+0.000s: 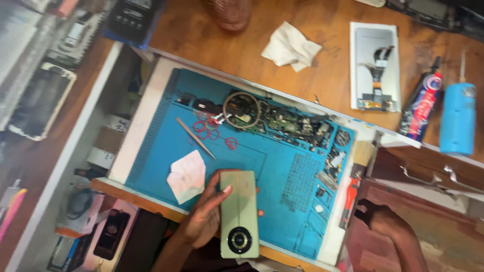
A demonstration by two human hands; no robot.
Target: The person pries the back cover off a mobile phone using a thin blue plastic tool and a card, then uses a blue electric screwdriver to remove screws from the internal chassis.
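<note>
Nearest the camera, at about six o'clock in the head view, the left hand [204,219] wraps its fingers around a pale green phone [239,214], which lies back-up with its round camera ring toward the person, over the near edge of the blue work mat [282,201]. Just at ten o'clock from the phone, a folded white slip of paper [187,175] rests on the mat, and beyond it, toward eleven o'clock, a thin pale stick [195,137] lies slanted beside several small red rings [207,129]. At twelve o'clock from the phone a round metal ring [241,110] sits among circuit boards and small loose parts [292,123] along the far edge of the mat. Farther off on the wooden bench, a crumpled white cloth [291,48] lies at about one o'clock, then a white tray holding a phone screen part [375,65], a dark glue tube [421,106] and a blue cylinder [458,118] at two o'clock. At four o'clock the right hand [385,221] hangs over an open wooden drawer [443,226]; it looks loosely curled, but whether it grips anything I cannot tell.
</note>
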